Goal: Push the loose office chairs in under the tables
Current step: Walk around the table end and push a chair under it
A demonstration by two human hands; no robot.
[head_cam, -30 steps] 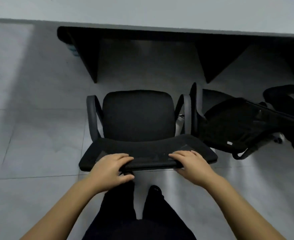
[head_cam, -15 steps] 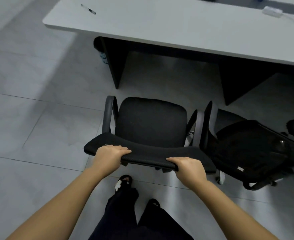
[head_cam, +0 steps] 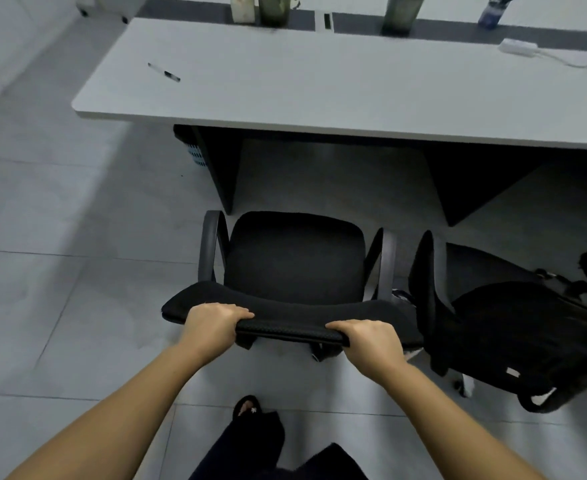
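A black office chair (head_cam: pixel 295 261) with grey armrests stands on the tiled floor in front of a long white table (head_cam: pixel 319 84). Its seat front sits just short of the table's near edge. My left hand (head_cam: pixel 212 325) grips the top of the chair's backrest on the left. My right hand (head_cam: pixel 371 341) grips the same backrest top on the right. A second black chair (head_cam: pixel 513 317) stands close on the right, its armrest almost touching the first chair.
Dark table legs (head_cam: pixel 223 168) frame the gap under the table ahead of the chair. On the tabletop lie a pen (head_cam: pixel 164 72) and a white power strip (head_cam: pixel 517 47); bottles stand at the back. Bare floor spreads to the left. My feet are below the chair.
The view has tilted up, so more of the tabletop shows. Both hands keep their grip on the backrest, and the chair has rolled a little closer to the table.
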